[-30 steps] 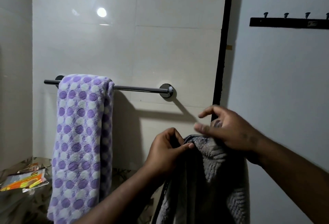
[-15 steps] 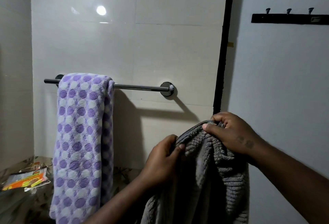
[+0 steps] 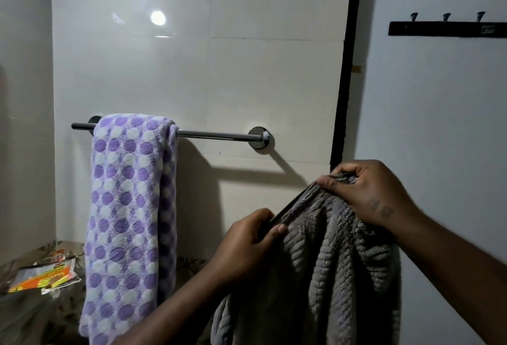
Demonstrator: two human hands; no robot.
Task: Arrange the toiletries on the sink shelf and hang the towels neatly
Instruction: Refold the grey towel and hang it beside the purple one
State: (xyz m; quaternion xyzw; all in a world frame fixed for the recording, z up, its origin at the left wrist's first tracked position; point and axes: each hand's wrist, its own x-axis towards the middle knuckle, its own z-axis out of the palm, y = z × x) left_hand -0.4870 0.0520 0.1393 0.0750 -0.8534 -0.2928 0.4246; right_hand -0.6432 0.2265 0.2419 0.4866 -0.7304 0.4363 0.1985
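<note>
A purple towel with white dots (image 3: 129, 213) hangs folded over the left part of a chrome towel bar (image 3: 216, 135) on the tiled wall. Below and to the right of the bar I hold a grey ribbed towel (image 3: 332, 268) by its top edge. My left hand (image 3: 247, 246) pinches the edge at the lower left. My right hand (image 3: 367, 193) grips the same edge higher up at the right, so the edge slants upward. The rest of the grey towel hangs down out of the frame.
A black hook rail (image 3: 447, 28) with three hooks in view is fixed high on the right wall. A dark vertical strip (image 3: 345, 70) divides the tiles from that wall. Colourful packets (image 3: 44, 276) lie on a patterned counter (image 3: 22, 314) at the lower left.
My right hand has closed on the grey towel's edge and risen a little. The edge is now stretched out between my two hands. The purple towel has not moved.
</note>
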